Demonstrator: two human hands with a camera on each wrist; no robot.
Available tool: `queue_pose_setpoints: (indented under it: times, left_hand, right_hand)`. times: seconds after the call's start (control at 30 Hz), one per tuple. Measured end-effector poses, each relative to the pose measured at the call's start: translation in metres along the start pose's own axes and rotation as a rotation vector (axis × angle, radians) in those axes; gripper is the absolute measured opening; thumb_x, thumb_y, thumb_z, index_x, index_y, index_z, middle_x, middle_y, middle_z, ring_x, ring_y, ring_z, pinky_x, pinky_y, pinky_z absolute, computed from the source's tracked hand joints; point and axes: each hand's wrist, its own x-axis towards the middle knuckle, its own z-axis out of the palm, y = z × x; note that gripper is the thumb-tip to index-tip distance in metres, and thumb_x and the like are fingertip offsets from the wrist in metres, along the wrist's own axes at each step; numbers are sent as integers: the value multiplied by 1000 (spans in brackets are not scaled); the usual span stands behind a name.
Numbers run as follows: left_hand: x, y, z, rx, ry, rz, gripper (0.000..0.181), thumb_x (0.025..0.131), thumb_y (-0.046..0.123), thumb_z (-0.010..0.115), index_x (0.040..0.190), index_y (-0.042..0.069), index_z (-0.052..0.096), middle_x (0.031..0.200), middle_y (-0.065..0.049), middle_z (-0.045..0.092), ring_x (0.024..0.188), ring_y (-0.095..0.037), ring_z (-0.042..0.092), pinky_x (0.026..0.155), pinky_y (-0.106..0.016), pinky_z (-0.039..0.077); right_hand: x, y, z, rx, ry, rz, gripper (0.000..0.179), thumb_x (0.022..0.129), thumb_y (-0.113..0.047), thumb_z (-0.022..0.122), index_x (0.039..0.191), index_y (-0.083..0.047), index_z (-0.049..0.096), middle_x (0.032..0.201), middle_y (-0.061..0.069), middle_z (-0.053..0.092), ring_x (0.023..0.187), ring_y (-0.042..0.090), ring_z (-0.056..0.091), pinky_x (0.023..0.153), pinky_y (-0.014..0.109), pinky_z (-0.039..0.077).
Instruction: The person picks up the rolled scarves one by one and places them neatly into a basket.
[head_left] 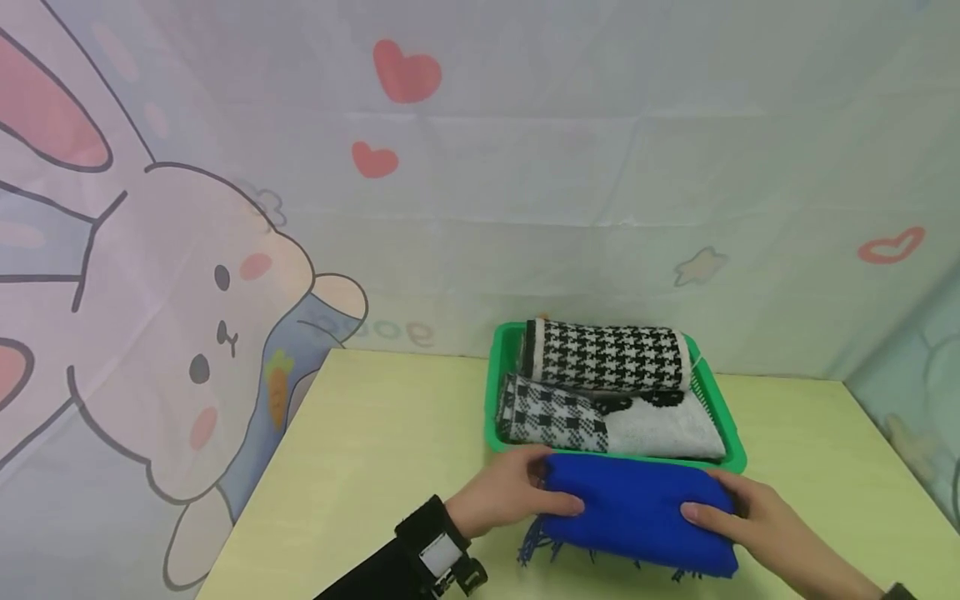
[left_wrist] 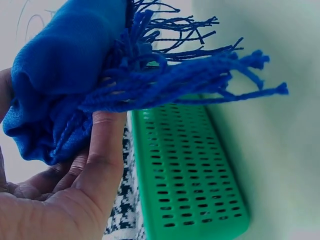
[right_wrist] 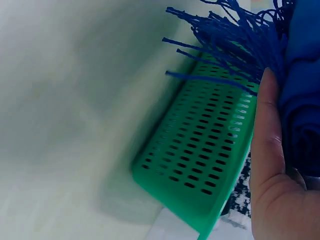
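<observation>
A folded blue scarf (head_left: 637,508) with a fringe of tassels is held between both hands, in front of the green basket (head_left: 492,392). My left hand (head_left: 513,492) grips its left end, thumb on the near face and fingers behind. At the other end, my right hand (head_left: 765,521) holds it the same way. In the left wrist view the fringe (left_wrist: 200,75) hangs out beside the perforated basket wall (left_wrist: 185,165). The right wrist view has the scarf (right_wrist: 302,90) rolled against the palm, fingers partly hidden.
Inside the basket lie a rolled black-and-white houndstooth scarf (head_left: 611,354) at the back and a folded checked and white cloth (head_left: 555,417) in front. The basket stands on a pale yellow table (head_left: 397,433), near a printed fabric backdrop (head_left: 525,208).
</observation>
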Motion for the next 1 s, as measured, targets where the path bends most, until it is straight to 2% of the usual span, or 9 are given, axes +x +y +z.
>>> queue_pose_setpoints:
  times: [0.17,0.23,0.37,0.53,0.63,0.83,1.0]
  left_hand:
    - [5,3,-8,-45,11,-2,63,89,19,89,143,-1,64,118,-8,77,105,-19,74,89,-33,63]
    - [7,4,-11,-79,17,-13,66,90,16,88,146,-4,60,121,-11,76,108,-22,74,89,-36,65]
    - [12,5,-17,-141,27,-41,72,92,14,86,151,-10,52,128,-22,72,113,-32,74,88,-42,65]
    - [17,10,-25,-122,58,-89,82,93,18,85,157,-12,42,145,-31,60,118,-37,71,91,-45,64]
    - [21,12,-29,-111,68,-115,85,94,21,85,159,-11,40,152,-31,53,119,-36,71,96,-46,63]
    - [32,13,-36,-116,78,-138,86,95,26,84,160,-8,40,158,-28,49,113,-32,72,101,-47,60]
    - [42,10,-41,-127,104,-153,86,95,28,83,160,-8,39,154,-27,53,119,-35,71,105,-50,58]
  right_hand:
    - [6,-8,-2,-5,6,-49,73,111,-31,61,156,20,34,146,34,58,130,42,64,90,33,62]
    - [9,-10,-2,-3,12,-76,71,111,-29,61,156,19,36,145,33,59,129,41,65,89,31,62]
    - [18,-15,-2,-8,22,-86,70,111,-31,61,156,18,37,145,33,60,127,39,66,92,36,63]
    - [30,-19,-5,-38,31,-82,69,111,-35,60,155,15,42,144,29,62,129,37,65,93,35,61]
    - [37,-21,-8,-50,39,-94,67,111,-36,60,154,13,46,141,25,65,127,35,65,93,35,60]
    - [49,-26,-12,-60,52,-102,70,111,-40,59,156,12,45,144,26,63,133,40,60,103,50,57]
    - [58,-30,-14,-37,52,-109,71,111,-40,59,157,12,43,142,26,63,126,33,65,97,42,59]
